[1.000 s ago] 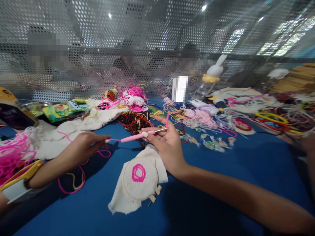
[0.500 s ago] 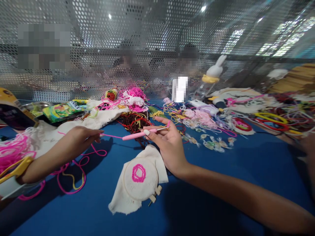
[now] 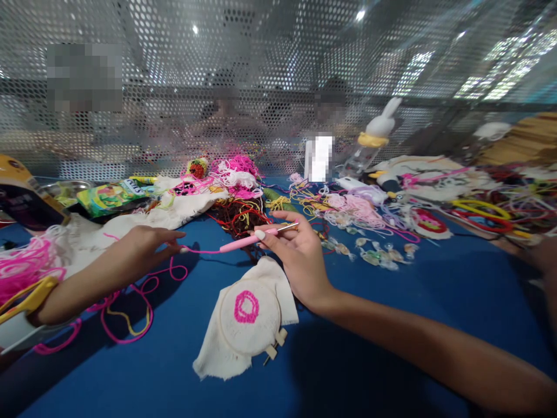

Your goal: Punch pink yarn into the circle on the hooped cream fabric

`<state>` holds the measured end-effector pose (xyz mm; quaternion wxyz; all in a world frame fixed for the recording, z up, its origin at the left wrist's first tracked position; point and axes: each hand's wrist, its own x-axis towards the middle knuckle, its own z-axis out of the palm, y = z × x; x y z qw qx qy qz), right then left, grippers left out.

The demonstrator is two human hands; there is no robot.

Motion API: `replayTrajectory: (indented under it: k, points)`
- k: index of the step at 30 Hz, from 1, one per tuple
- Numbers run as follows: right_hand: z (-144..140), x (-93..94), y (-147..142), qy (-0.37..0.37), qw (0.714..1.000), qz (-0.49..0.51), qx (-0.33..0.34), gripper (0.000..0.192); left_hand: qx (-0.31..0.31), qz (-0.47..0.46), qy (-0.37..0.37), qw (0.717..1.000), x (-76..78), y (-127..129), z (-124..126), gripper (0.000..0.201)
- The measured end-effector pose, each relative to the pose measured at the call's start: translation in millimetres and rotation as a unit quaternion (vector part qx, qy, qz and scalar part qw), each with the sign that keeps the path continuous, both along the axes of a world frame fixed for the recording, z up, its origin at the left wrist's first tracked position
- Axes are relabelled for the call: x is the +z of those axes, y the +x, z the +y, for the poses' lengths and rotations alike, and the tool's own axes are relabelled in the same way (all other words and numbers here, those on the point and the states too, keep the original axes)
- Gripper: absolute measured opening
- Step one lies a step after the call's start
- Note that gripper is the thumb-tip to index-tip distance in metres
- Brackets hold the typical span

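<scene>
While a perforated screen (image 3: 270, 52) backs the blue surface (image 3: 365, 337) and yarn heaps (image 3: 237, 168) crowd its far side, I see hooped cloth (image 3: 265, 339) lying nearer. Above the surface beyond it, my right hand (image 3: 298, 261) pinches a pink-handled tool (image 3: 243, 240), tip pointing right; my left hand's (image 3: 159, 244) fingertips pinch 1 pink strand (image 3: 204, 252) running to the handle's end.
</scene>
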<state>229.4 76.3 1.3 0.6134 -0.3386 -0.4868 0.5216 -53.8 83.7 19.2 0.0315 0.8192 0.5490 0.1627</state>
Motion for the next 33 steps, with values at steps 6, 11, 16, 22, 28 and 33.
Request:
replayTrajectory:
  k: [6, 11, 16, 22, 28, 33]
  points:
    - [-0.9, -0.3, -2.3, -0.013, 1.000, -0.001, -0.004, 0.032, -0.064, 0.070, -0.028, 0.995, -5.0, 21.5, -14.8, 0.043]
    - [-11.3, 2.6, -7.2, -0.046, 0.998, 0.018, 0.026, 0.032, -0.135, -0.052, 0.002, 0.989, -5.2, 63.0, -34.5, 0.041]
    - [-21.4, 12.4, -7.8, -0.057, 0.996, 0.033, 0.062, 0.035, -0.149, -0.150, -0.031, 0.977, 1.7, 78.9, -42.8, 0.024]
    - [-13.6, 18.1, -0.9, -0.002, 0.998, -0.015, 0.058, 0.018, -0.108, -0.161, 0.009, 0.981, 14.0, 67.7, -37.7, 0.021]
    - [23.3, 11.9, 16.0, 0.154, 0.962, -0.218, 0.063, 0.026, -0.132, -0.030, 0.021, 0.991, 33.0, 52.5, -24.4, 0.020]
    - [18.5, 29.7, 19.8, 0.307, 0.790, -0.524, 0.083, 0.046, -0.226, 0.212, 0.096, 0.946, 54.8, 58.2, -9.5, 0.024]
